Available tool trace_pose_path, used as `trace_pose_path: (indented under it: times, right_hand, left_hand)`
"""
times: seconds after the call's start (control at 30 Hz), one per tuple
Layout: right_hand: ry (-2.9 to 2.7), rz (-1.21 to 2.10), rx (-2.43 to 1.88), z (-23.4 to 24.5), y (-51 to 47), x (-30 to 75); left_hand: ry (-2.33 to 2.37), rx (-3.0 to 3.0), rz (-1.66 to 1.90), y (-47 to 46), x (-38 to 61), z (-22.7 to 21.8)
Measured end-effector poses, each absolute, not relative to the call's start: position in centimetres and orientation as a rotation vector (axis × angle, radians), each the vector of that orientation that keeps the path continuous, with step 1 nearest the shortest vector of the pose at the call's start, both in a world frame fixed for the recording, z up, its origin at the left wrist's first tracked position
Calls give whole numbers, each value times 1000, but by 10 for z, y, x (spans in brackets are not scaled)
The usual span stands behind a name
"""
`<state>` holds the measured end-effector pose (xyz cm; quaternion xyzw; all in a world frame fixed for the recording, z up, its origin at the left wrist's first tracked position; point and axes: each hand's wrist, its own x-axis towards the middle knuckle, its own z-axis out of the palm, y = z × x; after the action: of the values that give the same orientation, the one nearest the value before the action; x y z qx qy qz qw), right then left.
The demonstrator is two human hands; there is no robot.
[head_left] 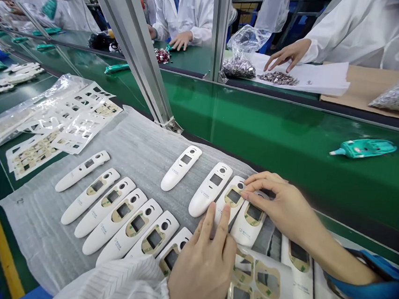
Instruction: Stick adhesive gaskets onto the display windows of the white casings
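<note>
A white plastic housing (pixel 221 208), shaped like a handheld thermometer shell, lies under both my hands. Around its window sits a tan adhesive sticker (pixel 227 200). My right hand (pixel 282 204) pinches with thumb and forefinger at the sticker's upper right edge. The fingers of my left hand (pixel 205 267) are stretched out, two tips touching the housing's lower end. Just right is another stickered housing (pixel 246 231), partly under my right hand. To the left lies a housing without a sticker (pixel 204 194). A sheet of adhesive stickers (pixel 287 280) lies below my right forearm.
Several stickered housings (pixel 107 225) line the grey foam mat (pixel 142 153). Used sticker sheets (pixel 81 129) lie at left. A metal post (pixel 139 45) rises beyond the mat. A teal shell part (pixel 369 149) rests on the green belt (pixel 257 136). Co-workers in white coats sit opposite.
</note>
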<state>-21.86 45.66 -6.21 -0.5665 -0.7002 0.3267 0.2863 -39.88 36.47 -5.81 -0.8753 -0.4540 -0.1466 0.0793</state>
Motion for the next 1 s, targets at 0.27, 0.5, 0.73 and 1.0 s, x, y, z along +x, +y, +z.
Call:
trace_pose_path:
  times: [0.27,0.5,0.73,1.0]
  right_hand:
    - [-1886,851,-1503,-66,456,-219]
    - [-2030,633,-1469,-64,453,-220]
    - [-2358,-5,-1309,-57,445,-220]
    - [-2422,-101,-1255,-52,443,-212]
  left_hand:
    - [-1364,-2617,-437,366,-399,-57]
    - [-1371,-2619,-414,365,-400,-58]
    - [-1347,-2599,-429,364,-400,-60]
    - [-1355,-2617,-410,363,-401,-60]
